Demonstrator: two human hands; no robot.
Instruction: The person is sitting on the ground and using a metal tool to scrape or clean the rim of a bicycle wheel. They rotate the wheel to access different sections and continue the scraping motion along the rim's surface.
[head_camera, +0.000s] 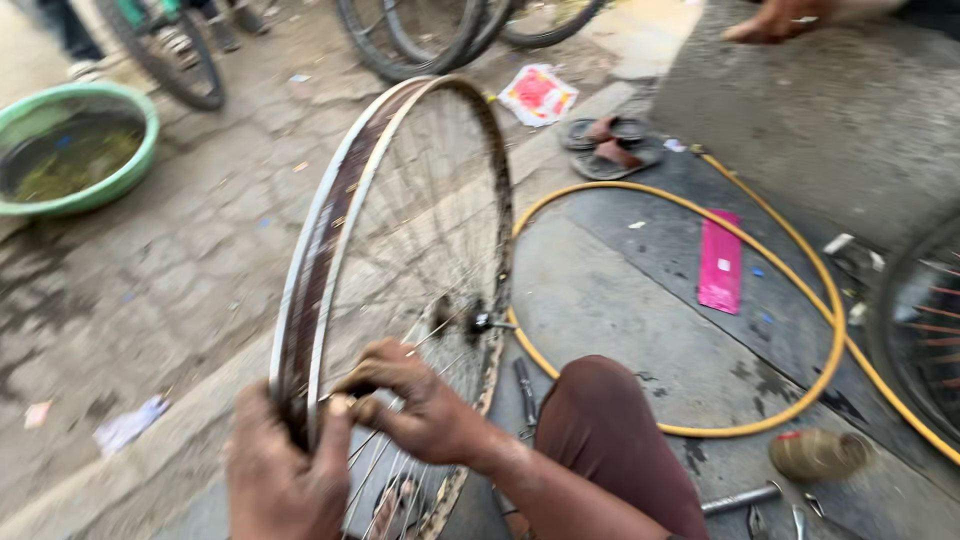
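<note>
two hands on one bare wheel (400, 290), stood upright on the pavement between knee (610, 420) and gutter. left hand (285, 480) clenched around the rim's near edge, thumb over the top. right hand (415, 400) closed on the spokes (390, 470) just inside the rim, fingers pinching; whether around a small tool, cannot tell. best to keep the rim braced hard and vertical, work one spoke at a time, mind the axle (485, 322) sticking out toward the knee. yellow hose (800, 250) looped on the ground beside, tools (740, 498) lying near, green basin (75, 145) well apart.
</note>
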